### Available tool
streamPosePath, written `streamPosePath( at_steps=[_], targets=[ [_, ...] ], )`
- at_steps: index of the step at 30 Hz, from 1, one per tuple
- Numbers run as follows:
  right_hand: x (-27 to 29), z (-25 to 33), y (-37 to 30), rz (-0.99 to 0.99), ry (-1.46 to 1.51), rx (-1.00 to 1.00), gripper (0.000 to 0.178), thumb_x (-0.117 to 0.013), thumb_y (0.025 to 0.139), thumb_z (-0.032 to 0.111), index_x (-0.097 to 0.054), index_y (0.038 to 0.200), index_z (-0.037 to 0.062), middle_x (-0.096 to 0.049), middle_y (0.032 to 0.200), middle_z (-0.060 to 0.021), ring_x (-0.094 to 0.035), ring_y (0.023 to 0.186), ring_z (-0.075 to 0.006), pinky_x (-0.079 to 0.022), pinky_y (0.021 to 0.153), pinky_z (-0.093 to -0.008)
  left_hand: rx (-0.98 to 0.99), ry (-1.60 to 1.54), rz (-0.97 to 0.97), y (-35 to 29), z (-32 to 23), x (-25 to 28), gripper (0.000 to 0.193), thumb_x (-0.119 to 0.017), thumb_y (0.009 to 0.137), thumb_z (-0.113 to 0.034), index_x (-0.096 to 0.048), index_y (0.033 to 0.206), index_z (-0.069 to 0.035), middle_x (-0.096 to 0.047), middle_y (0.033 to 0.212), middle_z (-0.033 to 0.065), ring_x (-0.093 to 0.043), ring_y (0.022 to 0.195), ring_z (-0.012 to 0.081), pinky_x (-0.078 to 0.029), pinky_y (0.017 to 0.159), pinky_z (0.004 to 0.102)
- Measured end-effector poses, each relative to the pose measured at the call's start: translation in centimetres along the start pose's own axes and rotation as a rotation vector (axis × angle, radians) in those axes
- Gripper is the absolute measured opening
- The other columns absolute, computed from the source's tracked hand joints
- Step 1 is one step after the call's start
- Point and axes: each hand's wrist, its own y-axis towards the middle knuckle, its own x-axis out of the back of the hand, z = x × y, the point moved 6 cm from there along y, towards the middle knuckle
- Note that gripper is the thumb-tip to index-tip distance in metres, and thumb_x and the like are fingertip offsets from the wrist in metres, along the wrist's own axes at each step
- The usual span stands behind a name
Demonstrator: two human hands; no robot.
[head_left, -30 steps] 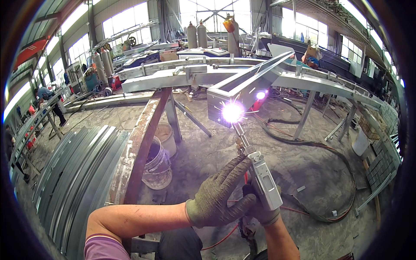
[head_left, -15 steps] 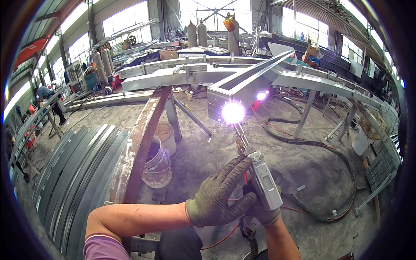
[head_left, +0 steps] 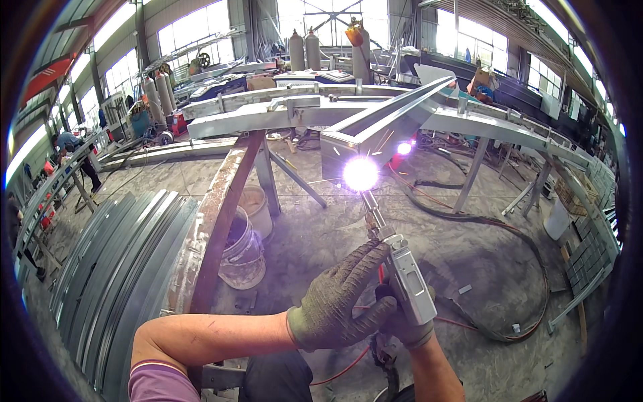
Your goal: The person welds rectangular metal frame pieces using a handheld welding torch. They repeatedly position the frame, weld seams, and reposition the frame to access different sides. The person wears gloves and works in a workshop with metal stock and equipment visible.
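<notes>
A large workshop hall with a dusty concrete floor [head_left: 321, 234], lit by daylight through tall windows [head_left: 194, 33] along the far walls. Gas cylinders [head_left: 305, 50] stand at the back; curved metal sheets [head_left: 114, 268] lie stacked at left, beside two buckets [head_left: 244, 251].

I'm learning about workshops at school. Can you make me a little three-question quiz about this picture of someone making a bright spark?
1. True or false: both hands wear gloves and hold the grey welding torch.
2. Where does the bright flash sit?
A. on the floor
B. at the lower edge of the end of the square steel beam
C. inside the bucket
3. Fill in: the dirty bucket stands on the floor beside the rusty ____.

Key
1. True: the left hand wraps over the right hand on the torch.
2. B
3. beam, the rusty beam that slopes up to the steel frame.
</notes>
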Motion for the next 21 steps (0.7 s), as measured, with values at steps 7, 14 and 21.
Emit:
streamPosePath(
  at_steps=[7, 14, 21],
  targets=[
    [0.1, 0.0, 0.1, 0.016, 0.010, -0.040, 0.040, -0.089, 0.083, 0.015, -0.076, 0.119, 0.0055, -0.079, 0.106, -0.0054, -0.078, 0.094, -0.0199, -0.062, 0.079, -0.0336, 0.044, 0.010, 0.018, -0.3, 0.0, -0.1, 0.076, -0.074, 0.102, -0.032, -0.044, 0.160, 0.006, -0.055, 0.155, 0.0315, -0.059, 0.142, 0.0476, -0.051, 0.115, 0.0511],
    [-0.2, -0.6, -0.8, 0.027, -0.006, -0.054, 0.042, -0.090, 0.082, 0.015, -0.075, 0.120, 0.0052, -0.078, 0.107, -0.0060, -0.077, 0.093, -0.0198, -0.062, 0.079, -0.0332, 0.031, 0.026, 0.004, -0.2, -0.2, -0.1, 0.076, -0.076, 0.101, -0.032, -0.045, 0.158, 0.007, -0.056, 0.153, 0.0320, -0.059, 0.142, 0.0477, -0.051, 0.115, 0.0513],
    [0.2, 0.8, 0.5, -0.030, -0.088, 0.110, 0.032, -0.083, 0.088, 0.012, -0.074, 0.118, 0.0041, -0.077, 0.103, -0.0074, -0.077, 0.085, -0.0220, -0.062, 0.075, -0.0352, 0.023, 0.013, 0.011, -0.4, 0.1, -0.3, 0.076, -0.075, 0.102, -0.034, -0.045, 0.158, 0.009, -0.056, 0.153, 0.0331, -0.060, 0.140, 0.0484, -0.051, 0.114, 0.0518]
  ],
)
